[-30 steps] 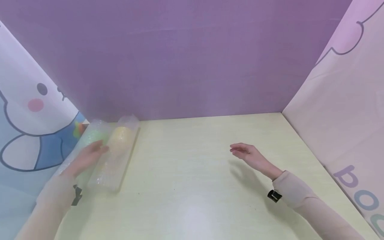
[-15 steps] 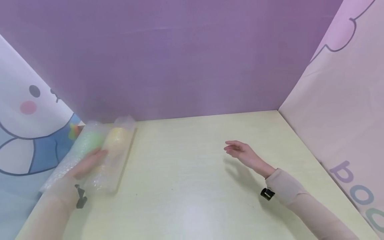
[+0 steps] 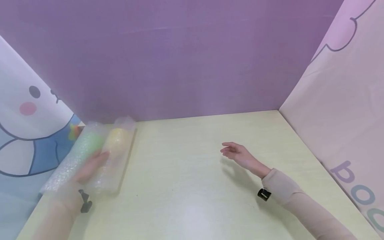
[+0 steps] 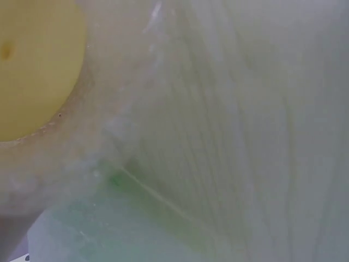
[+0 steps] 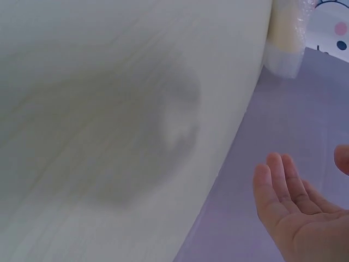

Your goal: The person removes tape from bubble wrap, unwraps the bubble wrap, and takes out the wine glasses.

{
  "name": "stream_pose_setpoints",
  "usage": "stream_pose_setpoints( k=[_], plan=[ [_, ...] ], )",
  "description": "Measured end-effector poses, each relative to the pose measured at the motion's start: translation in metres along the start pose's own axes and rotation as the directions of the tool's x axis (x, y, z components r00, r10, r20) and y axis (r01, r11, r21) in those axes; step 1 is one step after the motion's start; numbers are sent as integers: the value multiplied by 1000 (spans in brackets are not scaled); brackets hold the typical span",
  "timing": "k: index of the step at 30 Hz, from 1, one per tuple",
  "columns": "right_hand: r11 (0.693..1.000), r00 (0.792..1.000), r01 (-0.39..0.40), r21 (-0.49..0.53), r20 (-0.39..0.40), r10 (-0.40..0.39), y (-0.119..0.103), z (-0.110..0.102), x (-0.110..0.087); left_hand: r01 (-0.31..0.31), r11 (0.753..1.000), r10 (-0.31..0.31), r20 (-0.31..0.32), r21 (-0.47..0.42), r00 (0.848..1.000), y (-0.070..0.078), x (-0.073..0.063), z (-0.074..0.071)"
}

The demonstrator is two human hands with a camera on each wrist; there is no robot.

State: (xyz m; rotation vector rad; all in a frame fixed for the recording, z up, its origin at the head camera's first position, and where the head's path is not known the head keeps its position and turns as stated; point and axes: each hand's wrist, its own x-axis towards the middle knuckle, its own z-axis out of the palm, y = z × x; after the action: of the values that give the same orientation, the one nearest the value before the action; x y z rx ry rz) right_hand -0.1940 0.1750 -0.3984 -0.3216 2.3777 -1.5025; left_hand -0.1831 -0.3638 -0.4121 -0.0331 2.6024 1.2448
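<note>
At the left of the table, a green roll-shaped thing (image 3: 90, 143) and a yellow roll-shaped thing (image 3: 117, 138) lie side by side in clear bubble wrap. Over the place where the two packages meet is my left hand (image 3: 91, 166), blurred, its thumb side toward the yellow one; I cannot tell whether its fingers grip the wrap. The left wrist view is filled by the yellow round end (image 4: 38, 65) and cloudy wrap, with a green patch (image 4: 131, 191) below. My right hand (image 3: 238, 155) hovers above the table, fingers loosely extended, holding nothing.
The pale yellow-green table (image 3: 186, 173) meets a purple back wall (image 3: 186, 66). A printed cartoon panel (image 3: 18, 140) borders the left, and a pale panel with lettering (image 3: 345, 110) borders the right. Dark wrist-camera mounts (image 3: 264, 194) show at the sleeves.
My left hand has come down and slightly nearer onto the wrapped packages. My right hand has drifted a little left. The view has shifted slightly; the packages look unmoved on the table.
</note>
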Motion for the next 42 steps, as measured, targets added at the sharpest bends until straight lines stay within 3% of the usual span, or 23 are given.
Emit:
stream_pose_setpoints(
  k=[5, 13, 19, 23, 29, 36, 42],
  plan=[
    [1000, 1000, -4, -30, -14, 3, 0, 3, 1, -30, 999, 32, -39, 34, 999, 3, 0, 7],
    [998, 999, -9, -59, -52, 6, 3, 8, 4, 3, 999, -3, 4, -45, 1000, 10, 1, 21],
    [999, 998, -30, -44, -56, 27, 1, 14, 6, 6, 999, -6, 0, -39, 1000, 20, 3, 36],
    [999, 999, -22, -28, -50, 20, -1, 20, 8, -17, 997, 17, 1, -77, 1000, 29, 8, 49],
    [999, 999, -37, 37, -17, 38, -4, 33, 13, 12, 994, -10, 15, -108, 1000, 41, 11, 66],
    [997, 1000, -31, 71, 6, 31, -14, 50, 22, 6, 984, -3, 17, -178, 1000, 54, 6, 82],
    [995, 999, -28, 99, 45, 24, -22, 71, 33, 37, 970, -32, 24, -241, 999, 61, 1, 93]
  ],
)
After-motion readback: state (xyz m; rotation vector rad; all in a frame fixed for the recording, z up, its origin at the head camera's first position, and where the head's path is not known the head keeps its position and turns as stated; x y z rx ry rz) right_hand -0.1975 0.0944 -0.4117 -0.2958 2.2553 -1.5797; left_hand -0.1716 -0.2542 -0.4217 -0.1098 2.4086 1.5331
